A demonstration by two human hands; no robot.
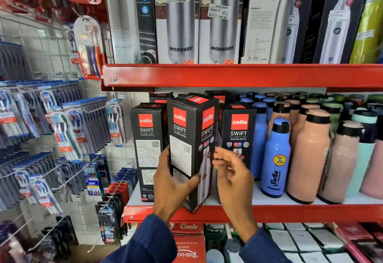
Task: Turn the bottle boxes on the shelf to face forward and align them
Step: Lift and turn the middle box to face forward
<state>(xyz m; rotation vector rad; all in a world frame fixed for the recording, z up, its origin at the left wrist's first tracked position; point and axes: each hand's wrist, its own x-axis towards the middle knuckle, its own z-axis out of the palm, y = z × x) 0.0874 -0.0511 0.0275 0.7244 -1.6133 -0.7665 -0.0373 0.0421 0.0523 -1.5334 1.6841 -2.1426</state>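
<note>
Middle Cello Swift bottle box (191,148) stands corner-forward at the front edge of the red shelf (290,211), between two front-facing Cello boxes (148,150) (238,136). Left hand (172,182) clasps its lower left side, thumb across the front. Right hand (232,171) sits just beside its right face, fingers loosely curled, contact unclear; blue bottle (274,159) stands further right.

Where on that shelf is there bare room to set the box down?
A white strip of shelf shows between the held box and the right box, behind the right hand. Further right, bottles crowd it.
</note>
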